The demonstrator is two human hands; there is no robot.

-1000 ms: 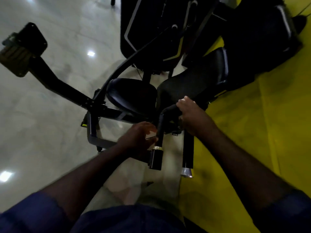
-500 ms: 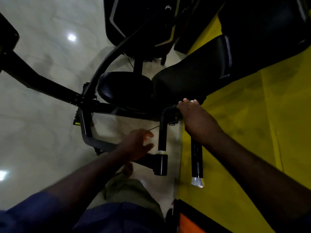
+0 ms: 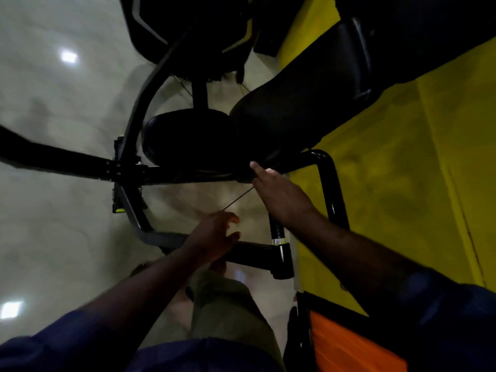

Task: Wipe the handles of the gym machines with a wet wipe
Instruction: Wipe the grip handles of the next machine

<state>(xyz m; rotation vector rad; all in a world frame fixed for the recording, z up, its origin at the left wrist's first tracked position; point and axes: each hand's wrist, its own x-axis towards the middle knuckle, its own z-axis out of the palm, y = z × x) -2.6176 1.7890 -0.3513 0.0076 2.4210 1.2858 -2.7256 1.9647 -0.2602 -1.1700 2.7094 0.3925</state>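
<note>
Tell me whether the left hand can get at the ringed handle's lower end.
Probably yes: the left hand hovers open beside the handle, with nothing between them; the right hand covers only its upper part.

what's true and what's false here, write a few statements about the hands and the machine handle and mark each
1. The left hand grips the black handle. False: its fingers are spread and hold nothing.
2. The right hand lies on the black handle. True.
3. The seat pad is red. False: it is black.
4. A yellow surface lies beside the right hand. True.
</note>
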